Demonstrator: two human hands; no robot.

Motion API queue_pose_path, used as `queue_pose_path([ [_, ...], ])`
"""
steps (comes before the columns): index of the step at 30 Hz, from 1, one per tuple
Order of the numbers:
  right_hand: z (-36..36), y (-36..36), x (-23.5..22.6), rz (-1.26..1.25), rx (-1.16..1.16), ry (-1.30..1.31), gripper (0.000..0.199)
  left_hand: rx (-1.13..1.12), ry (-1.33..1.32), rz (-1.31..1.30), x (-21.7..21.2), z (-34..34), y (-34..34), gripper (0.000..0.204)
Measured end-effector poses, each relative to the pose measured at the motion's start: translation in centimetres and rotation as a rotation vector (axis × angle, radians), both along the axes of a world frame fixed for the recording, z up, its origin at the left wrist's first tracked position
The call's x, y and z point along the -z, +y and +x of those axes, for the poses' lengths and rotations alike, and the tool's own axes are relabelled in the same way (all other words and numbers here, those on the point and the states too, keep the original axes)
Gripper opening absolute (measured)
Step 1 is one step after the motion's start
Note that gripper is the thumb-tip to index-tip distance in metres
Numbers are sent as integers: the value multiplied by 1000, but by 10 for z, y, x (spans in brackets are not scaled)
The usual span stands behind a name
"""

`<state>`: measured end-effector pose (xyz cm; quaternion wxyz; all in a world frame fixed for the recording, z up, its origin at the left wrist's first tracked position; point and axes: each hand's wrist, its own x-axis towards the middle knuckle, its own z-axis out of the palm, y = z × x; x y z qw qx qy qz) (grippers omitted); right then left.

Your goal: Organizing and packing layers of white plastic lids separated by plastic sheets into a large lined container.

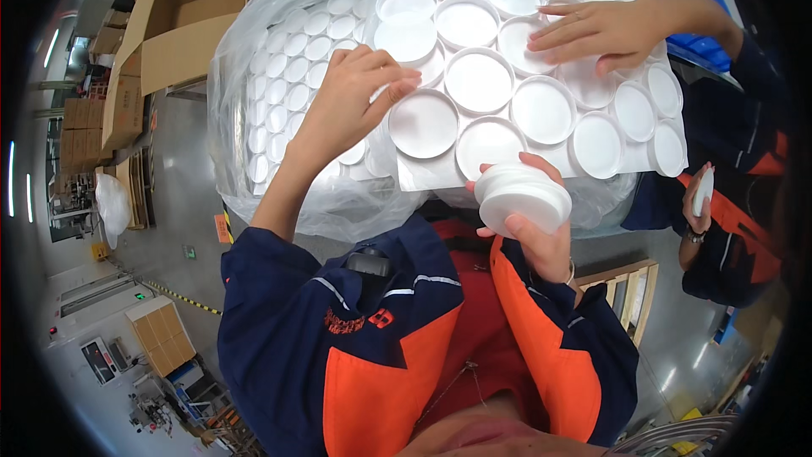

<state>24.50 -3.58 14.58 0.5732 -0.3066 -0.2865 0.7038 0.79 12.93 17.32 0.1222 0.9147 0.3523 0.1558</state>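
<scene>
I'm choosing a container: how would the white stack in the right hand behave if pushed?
The white stack might slip apart, since its layers show no band. It's probably light, its layers looking thin. On edge, its round shape could roll.

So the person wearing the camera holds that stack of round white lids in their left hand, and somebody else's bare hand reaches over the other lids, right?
Not quite: the head view shows the stack of round white plastic-looking lids in the wearer's bare right hand, not the left. The rest is true: another person's bare hand reaches over the other shallow, round white lids.
</scene>
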Motion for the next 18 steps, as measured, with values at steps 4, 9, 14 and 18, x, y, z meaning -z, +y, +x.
queue_pose_path([
  [4,-1,-2,-2,-6,-8,-8,65,-139,-187,73,-2,0,7,27],
  [9,0,-4,-3,-4,-11,-13,65,-22,20,126,7,1,-1,33],
  [14,-1,-4,-3,-27,-13,-12,65,3,39,81,10,-1,-11,42],
  [18,-1,-3,-2,-14,-27,-28,65,-78,101,0,6,13,-10,47],
])
